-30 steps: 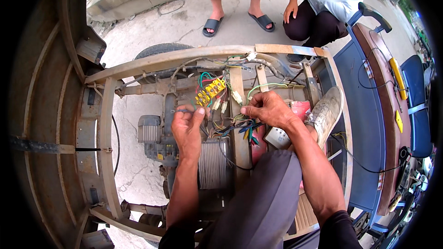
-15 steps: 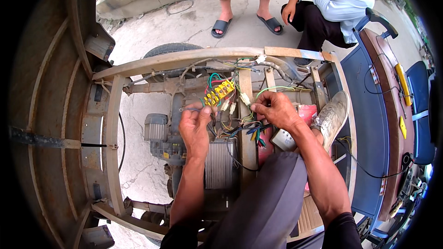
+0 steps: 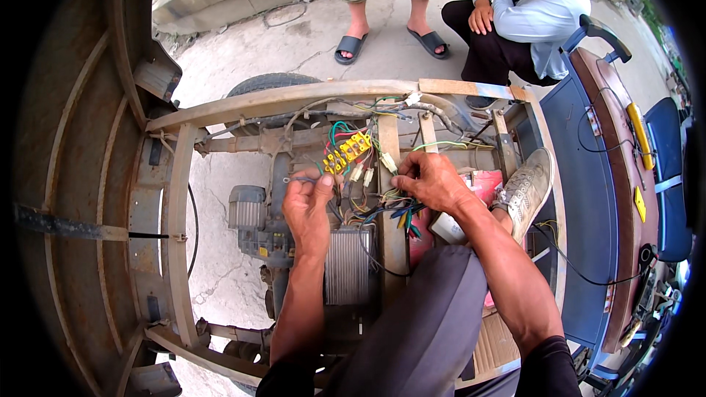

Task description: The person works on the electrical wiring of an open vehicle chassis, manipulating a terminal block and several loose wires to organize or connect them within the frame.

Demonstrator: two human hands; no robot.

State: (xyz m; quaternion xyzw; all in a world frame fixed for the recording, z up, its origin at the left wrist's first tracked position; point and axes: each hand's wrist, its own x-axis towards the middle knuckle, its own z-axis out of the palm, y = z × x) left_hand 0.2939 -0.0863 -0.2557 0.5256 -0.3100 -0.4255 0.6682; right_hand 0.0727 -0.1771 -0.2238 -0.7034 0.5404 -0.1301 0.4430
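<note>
Left hand (image 3: 309,206) is pinched closed on a thin wire end, thumb and forefinger together just left of the yellow connector block (image 3: 346,153). A second ago that hand sat lower with looser fingers; it has moved up toward the block and tightened. Right hand (image 3: 430,180) is closed around the wire bundle (image 3: 393,209), fingers curled over a mix of green, blue, red and yellow leads. It has barely shifted, just slid slightly left, so the bundle stays put between both hands.

My read: work is at the sort-and-pick stage, one lead isolated on the left and the rest held back on the right. Nothing looks newly plugged in.

Below the hands: finned grey controller box (image 3: 347,265), grey motor (image 3: 254,224) to its left, both inside the rusty metal frame (image 3: 294,95). A tyre (image 3: 272,82) sits just past the frame's far rail. The person's own shoe (image 3: 526,187) rests on the frame to the right, beside a red package (image 3: 485,182).

Two other people beyond the frame, one standing in sandals (image 3: 351,46), one crouching, hands off the work. The camera has tilted a little; they sit higher in view than before.
</note>
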